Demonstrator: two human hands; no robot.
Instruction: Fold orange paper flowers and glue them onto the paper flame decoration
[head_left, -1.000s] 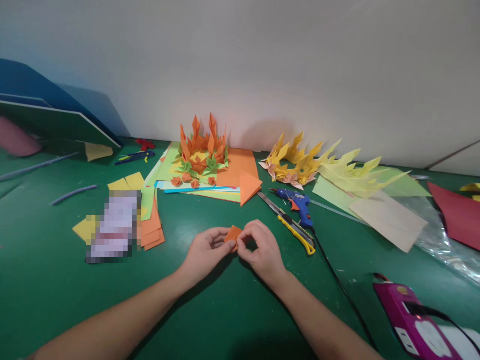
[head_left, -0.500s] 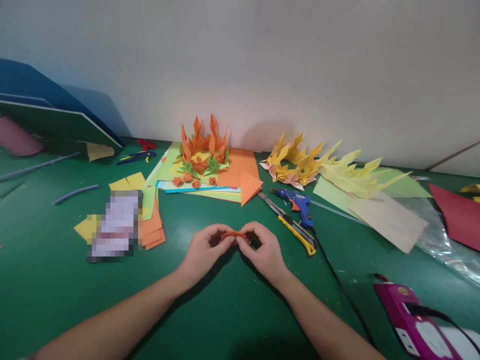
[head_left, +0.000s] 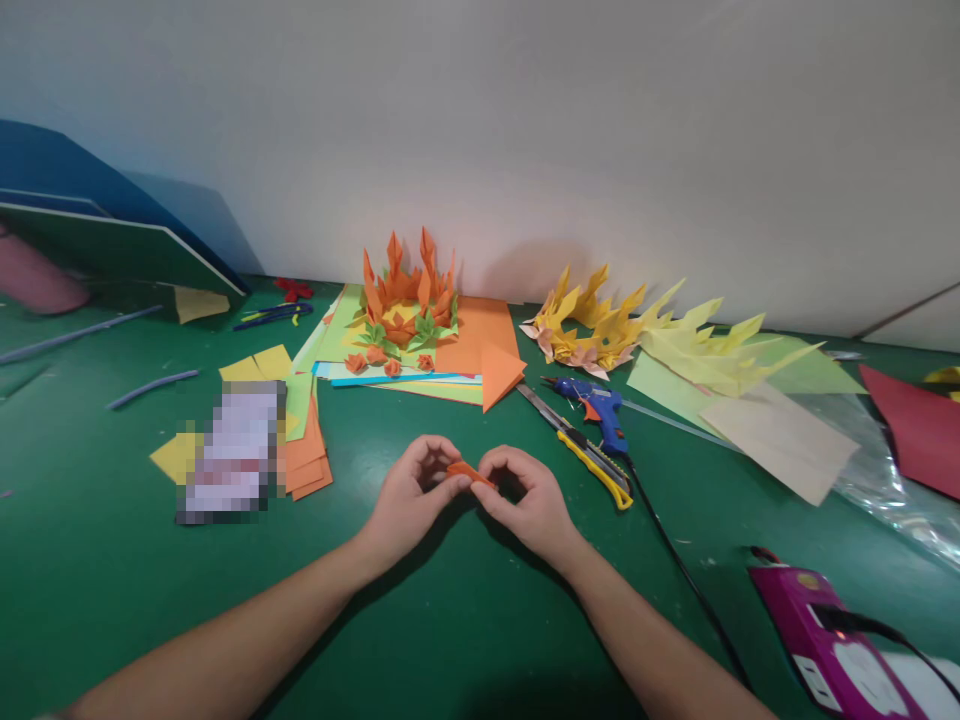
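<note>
Between my hands is a small folded piece of orange paper [head_left: 466,470], held above the green table. My left hand [head_left: 416,490] pinches its left end between thumb and fingers. The other end is in the pinch of my right hand [head_left: 529,495]. Fingers cover part of the paper, so its full folded shape is hidden. Beyond my hands stands an orange paper crown [head_left: 409,295] with green leaves, and several small orange paper flowers [head_left: 391,367] lie in front of it. A folded orange triangle [head_left: 501,376] rests on the sheets' edge.
Right of my hands lie a yellow utility knife [head_left: 592,465] and a blue glue gun [head_left: 596,405] with a black cord. Yellow paper crowns [head_left: 589,325] stand behind. A magenta power strip [head_left: 825,625] is at lower right. A blurred phone [head_left: 236,450] and orange paper squares [head_left: 307,465] lie left.
The folded orange paper has tilted, its right end now lower. The fingers of my left hand have risen slightly, while both hands keep their pinch.
</note>
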